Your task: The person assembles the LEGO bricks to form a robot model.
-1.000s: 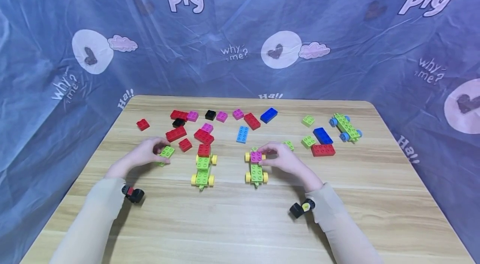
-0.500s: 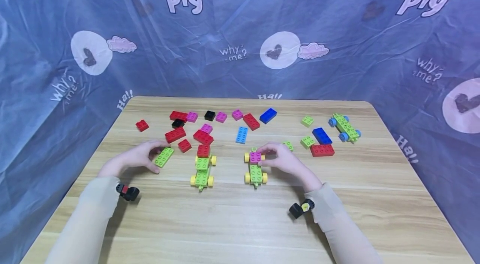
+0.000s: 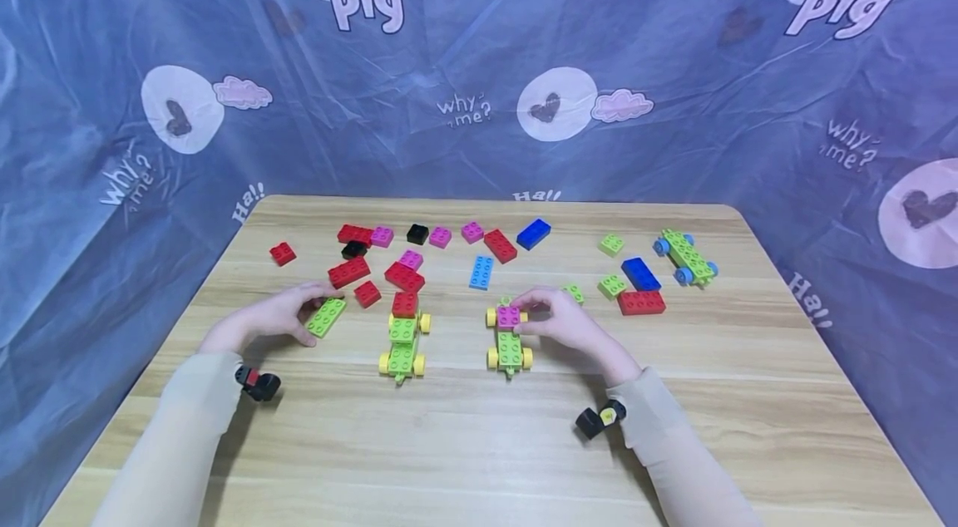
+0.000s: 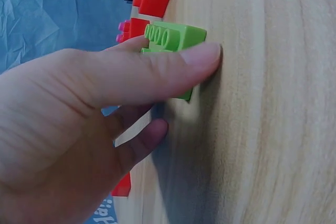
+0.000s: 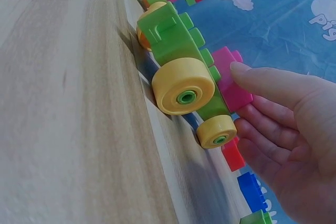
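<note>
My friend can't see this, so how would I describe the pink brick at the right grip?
On the wooden table, two green cars with yellow wheels stand side by side near the middle. Take the right car; the pink brick sits on its far end. Unlike the loose pink bricks farther back, it rests on a car, touched by the right grip.

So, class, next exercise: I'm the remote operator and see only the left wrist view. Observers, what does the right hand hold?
Observer: In the head view, the right hand pinches a pink brick on top of a green car with yellow wheels.
Operator: Does any car have wheels of another colour?
Observer: Yes, a green car with blue wheels stands towards the far right of the table.
</note>
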`<state>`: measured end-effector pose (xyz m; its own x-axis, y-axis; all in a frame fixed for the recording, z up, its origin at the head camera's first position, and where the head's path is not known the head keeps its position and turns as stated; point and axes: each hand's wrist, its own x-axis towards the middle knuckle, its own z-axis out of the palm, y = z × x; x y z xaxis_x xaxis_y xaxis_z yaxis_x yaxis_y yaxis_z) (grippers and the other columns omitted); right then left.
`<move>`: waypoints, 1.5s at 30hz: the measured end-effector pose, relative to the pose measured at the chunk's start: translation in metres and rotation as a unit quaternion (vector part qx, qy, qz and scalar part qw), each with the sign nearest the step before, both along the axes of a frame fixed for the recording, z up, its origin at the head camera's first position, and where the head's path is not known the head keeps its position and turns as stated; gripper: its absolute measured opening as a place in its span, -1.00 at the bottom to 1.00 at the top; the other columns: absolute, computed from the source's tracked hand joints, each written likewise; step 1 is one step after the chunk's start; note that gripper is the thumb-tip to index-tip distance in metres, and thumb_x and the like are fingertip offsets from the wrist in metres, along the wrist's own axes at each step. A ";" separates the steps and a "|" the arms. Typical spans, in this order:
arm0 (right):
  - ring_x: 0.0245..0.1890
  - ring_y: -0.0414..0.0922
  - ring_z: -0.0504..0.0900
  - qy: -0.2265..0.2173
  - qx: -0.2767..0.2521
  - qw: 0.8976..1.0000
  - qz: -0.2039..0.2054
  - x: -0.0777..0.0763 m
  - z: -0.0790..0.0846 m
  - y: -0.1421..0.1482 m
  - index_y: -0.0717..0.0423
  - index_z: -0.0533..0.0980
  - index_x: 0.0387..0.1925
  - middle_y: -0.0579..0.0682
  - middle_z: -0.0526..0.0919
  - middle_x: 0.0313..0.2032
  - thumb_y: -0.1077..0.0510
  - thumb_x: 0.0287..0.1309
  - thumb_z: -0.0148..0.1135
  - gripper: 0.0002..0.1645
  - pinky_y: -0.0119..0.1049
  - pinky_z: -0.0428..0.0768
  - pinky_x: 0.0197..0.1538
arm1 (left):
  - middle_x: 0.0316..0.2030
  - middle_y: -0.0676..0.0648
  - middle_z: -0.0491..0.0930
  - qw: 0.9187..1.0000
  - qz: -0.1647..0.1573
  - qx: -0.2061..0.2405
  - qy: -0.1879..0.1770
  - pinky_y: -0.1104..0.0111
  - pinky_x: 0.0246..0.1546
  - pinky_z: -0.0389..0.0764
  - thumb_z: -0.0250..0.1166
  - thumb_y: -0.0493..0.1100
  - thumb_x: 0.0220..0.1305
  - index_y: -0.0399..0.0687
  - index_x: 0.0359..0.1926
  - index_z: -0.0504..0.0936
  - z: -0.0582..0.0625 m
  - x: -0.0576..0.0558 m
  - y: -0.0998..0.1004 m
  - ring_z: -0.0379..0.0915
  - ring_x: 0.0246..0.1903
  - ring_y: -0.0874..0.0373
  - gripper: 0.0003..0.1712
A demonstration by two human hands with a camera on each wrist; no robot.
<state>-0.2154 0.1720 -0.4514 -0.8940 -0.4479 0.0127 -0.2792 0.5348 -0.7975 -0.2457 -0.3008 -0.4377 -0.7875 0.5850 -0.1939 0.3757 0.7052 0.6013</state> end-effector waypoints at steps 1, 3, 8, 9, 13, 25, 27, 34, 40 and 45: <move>0.06 0.05 0.57 0.000 0.000 1.000 0.000 0.000 0.000 0.000 0.15 0.57 0.01 0.07 0.64 0.00 0.08 0.03 0.42 -0.52 0.04 0.47 0.21 | 0.13 -0.36 0.35 1.000 -0.002 0.001 -0.001 0.37 -0.12 0.50 0.55 -0.28 -0.16 -0.36 0.25 0.37 0.000 0.000 0.000 0.31 -0.07 -0.02 -0.10; 0.06 0.05 0.57 0.001 0.000 1.000 -0.002 0.000 0.000 -0.001 0.15 0.57 0.01 0.07 0.64 0.00 0.09 0.03 0.42 -0.52 0.03 0.47 0.21 | 0.13 -0.36 0.34 1.000 -0.004 0.004 -0.002 0.37 -0.12 0.51 0.53 -0.31 -0.14 -0.37 0.25 0.37 0.000 0.001 0.000 0.30 -0.07 -0.02 -0.12; 0.06 0.05 0.58 0.002 -0.001 1.000 -0.003 -0.001 0.000 -0.001 0.16 0.57 0.01 0.08 0.65 0.00 0.09 0.02 0.42 -0.51 0.03 0.47 0.21 | 0.12 -0.36 0.34 1.000 -0.005 0.008 -0.001 0.35 -0.12 0.52 0.50 -0.36 -0.12 -0.37 0.25 0.37 0.001 0.001 -0.001 0.30 -0.07 -0.03 -0.16; 0.06 0.05 0.58 0.002 0.000 1.000 -0.003 -0.001 0.000 -0.001 0.16 0.57 0.01 0.08 0.65 0.00 0.09 0.02 0.42 -0.51 0.03 0.47 0.21 | 0.12 -0.35 0.35 1.000 -0.003 0.007 -0.001 0.35 -0.12 0.51 0.50 -0.36 -0.12 -0.35 0.25 0.38 0.000 0.001 -0.001 0.30 -0.07 -0.03 -0.16; 0.06 0.06 0.58 0.003 0.002 1.000 -0.002 -0.001 0.000 -0.001 0.16 0.57 0.02 0.08 0.65 0.00 0.08 0.03 0.42 -0.51 0.02 0.48 0.20 | 0.10 -0.30 0.38 1.000 0.010 0.003 -0.004 0.34 -0.12 0.49 0.51 -0.33 -0.12 -0.31 0.26 0.40 0.000 0.001 0.000 0.29 -0.07 -0.01 -0.16; 0.04 0.06 0.58 0.017 0.008 1.000 0.011 -0.001 0.003 0.002 0.17 0.55 0.04 0.09 0.64 0.00 0.03 0.00 0.44 -0.44 0.05 0.48 0.18 | 0.03 -0.31 0.45 0.998 0.060 0.026 -0.010 0.17 -0.02 0.46 0.58 -0.22 -0.25 -0.44 0.13 0.43 0.002 0.007 0.000 0.36 -0.08 -0.06 -0.14; 0.04 0.06 0.58 0.019 0.006 1.000 0.014 -0.001 0.004 0.002 0.18 0.54 0.05 0.10 0.64 0.01 0.04 -0.01 0.45 -0.42 0.04 0.49 0.18 | 0.03 -0.31 0.45 0.997 0.061 0.041 -0.016 0.17 -0.02 0.46 0.58 -0.24 -0.26 -0.46 0.13 0.42 0.005 0.009 -0.001 0.35 -0.07 -0.07 -0.13; 0.15 0.10 0.51 0.000 -0.005 1.000 0.009 0.000 0.007 0.005 0.20 0.44 0.18 0.13 0.57 0.13 0.06 -0.09 0.50 -0.23 0.07 0.40 0.27 | 0.03 -0.28 0.49 0.996 0.068 0.064 0.002 0.08 -0.02 0.54 0.56 -0.25 -0.21 -0.38 0.16 0.41 0.018 0.008 0.002 0.42 -0.05 -0.08 -0.15; 0.32 0.14 0.33 -0.018 0.013 0.999 0.031 0.002 0.007 0.005 0.17 0.31 0.31 0.13 0.44 0.27 -0.01 -0.19 0.56 0.01 0.15 0.22 0.37 | 0.00 -0.29 0.50 0.993 0.075 0.055 0.072 -0.01 -0.02 0.54 0.55 -0.21 -0.13 -0.39 0.16 0.41 0.036 0.006 0.007 0.46 -0.08 -0.12 -0.19; 0.34 0.17 0.30 -0.005 0.028 0.998 0.058 0.003 0.006 0.004 0.23 0.26 0.33 0.18 0.38 0.31 -0.04 -0.23 0.57 0.10 0.14 0.20 0.38 | 0.02 -0.29 0.53 0.985 0.083 0.054 0.140 -0.02 -0.01 0.49 0.56 -0.19 -0.15 -0.35 0.18 0.43 0.056 0.007 0.020 0.47 -0.09 -0.14 -0.17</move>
<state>-0.2124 0.1762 -0.4453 -0.8362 -0.5480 -0.0231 -0.3347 0.5431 -0.7701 -0.2389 -0.2813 -0.3820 -0.8876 0.4496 0.1003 0.4226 0.7080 0.5658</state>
